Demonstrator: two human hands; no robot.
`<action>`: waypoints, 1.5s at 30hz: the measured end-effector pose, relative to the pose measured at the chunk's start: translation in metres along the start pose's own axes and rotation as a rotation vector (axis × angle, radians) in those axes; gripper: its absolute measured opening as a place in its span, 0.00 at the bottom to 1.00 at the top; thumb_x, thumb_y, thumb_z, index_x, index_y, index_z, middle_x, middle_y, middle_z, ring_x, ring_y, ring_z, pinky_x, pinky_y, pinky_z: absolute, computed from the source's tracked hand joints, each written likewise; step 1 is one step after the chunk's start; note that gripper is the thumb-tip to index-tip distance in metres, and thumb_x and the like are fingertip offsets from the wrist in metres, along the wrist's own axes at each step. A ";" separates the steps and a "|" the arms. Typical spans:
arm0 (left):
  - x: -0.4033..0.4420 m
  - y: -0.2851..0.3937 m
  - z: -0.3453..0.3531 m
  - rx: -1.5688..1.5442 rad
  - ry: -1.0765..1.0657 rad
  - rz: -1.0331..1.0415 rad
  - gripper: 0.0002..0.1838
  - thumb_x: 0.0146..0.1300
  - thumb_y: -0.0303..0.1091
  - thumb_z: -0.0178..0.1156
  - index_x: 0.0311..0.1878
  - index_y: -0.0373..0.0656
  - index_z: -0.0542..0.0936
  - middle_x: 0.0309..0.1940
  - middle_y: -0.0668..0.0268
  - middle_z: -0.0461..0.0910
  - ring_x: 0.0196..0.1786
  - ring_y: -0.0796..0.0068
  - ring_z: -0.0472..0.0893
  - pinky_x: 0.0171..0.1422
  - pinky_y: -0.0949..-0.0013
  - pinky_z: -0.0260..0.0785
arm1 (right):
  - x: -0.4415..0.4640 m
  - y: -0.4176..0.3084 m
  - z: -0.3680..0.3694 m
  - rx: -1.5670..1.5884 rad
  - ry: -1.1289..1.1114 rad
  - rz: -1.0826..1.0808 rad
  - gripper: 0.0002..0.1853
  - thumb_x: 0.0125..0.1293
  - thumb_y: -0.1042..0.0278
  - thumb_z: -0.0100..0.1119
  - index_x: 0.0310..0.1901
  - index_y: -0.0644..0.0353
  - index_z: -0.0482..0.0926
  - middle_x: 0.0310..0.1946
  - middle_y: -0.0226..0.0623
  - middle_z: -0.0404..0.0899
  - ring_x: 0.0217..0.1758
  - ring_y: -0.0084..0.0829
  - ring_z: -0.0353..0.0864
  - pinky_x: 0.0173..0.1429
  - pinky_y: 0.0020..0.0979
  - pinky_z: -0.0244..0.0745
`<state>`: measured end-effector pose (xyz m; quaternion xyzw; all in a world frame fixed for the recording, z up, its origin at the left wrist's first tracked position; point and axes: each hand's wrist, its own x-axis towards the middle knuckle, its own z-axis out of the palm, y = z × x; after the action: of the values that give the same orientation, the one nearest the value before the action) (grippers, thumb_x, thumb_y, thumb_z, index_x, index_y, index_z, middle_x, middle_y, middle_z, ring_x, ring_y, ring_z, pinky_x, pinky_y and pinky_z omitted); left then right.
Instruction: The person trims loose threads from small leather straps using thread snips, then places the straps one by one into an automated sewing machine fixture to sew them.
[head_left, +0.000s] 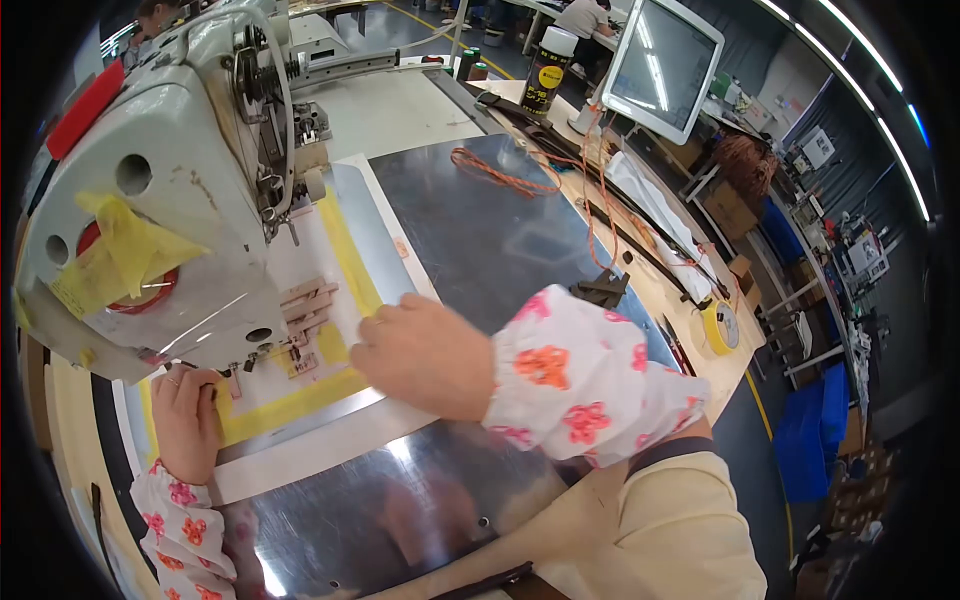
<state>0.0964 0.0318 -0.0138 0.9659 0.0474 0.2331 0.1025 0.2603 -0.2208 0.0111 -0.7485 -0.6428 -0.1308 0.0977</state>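
Note:
A white template sheet (295, 455) edged with yellow tape (296, 408) lies under the head of a large sewing machine (190, 270). Small brownish-pink strips (308, 305) sit within the taped frame. At the template's left part is my left hand (190, 420), its fingers bent near the tape below the machine head; whether they hold anything is hidden. My right hand (420, 355) is over the right side of the taped frame, fingers curled, and what is between them cannot be made out. Both forearms wear white floral sleeves.
Polished metal plates (470, 235) flank the template. Orange cord (510, 178), a spray can (549, 70), a tape roll (720, 327), dark clips (602, 289) and a tilted screen (663, 65) are at the right and back. Other people sit in the background.

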 end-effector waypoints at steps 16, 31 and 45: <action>0.020 0.031 0.034 -0.014 0.042 0.167 0.12 0.52 0.25 0.57 0.41 0.39 0.80 0.34 0.57 0.77 0.42 0.57 0.75 0.50 0.61 0.66 | -0.192 0.118 -0.051 -0.295 -0.126 0.669 0.03 0.50 0.75 0.58 0.28 0.62 0.78 0.28 0.42 0.77 0.35 0.44 0.76 0.39 0.42 0.70; 0.023 0.019 0.026 0.060 0.093 0.146 0.11 0.55 0.37 0.61 0.35 0.38 0.80 0.35 0.63 0.78 0.42 0.62 0.76 0.47 0.63 0.66 | 0.008 -0.002 -0.013 0.735 -0.065 0.130 0.07 0.55 0.78 0.56 0.37 0.63 0.76 0.28 0.43 0.78 0.29 0.43 0.78 0.34 0.35 0.72; 0.026 0.006 -0.003 -0.923 -0.575 -0.270 0.10 0.56 0.28 0.60 0.37 0.30 0.75 0.40 0.63 0.80 0.34 0.80 0.72 0.42 0.74 0.66 | 0.010 -0.004 0.029 0.879 -0.063 0.196 0.04 0.56 0.76 0.59 0.34 0.63 0.78 0.27 0.38 0.78 0.24 0.33 0.77 0.31 0.29 0.71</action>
<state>0.1183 0.0303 0.0012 0.8307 0.0338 -0.0583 0.5526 0.2595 -0.2010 -0.0135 -0.6969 -0.5660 0.1874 0.3985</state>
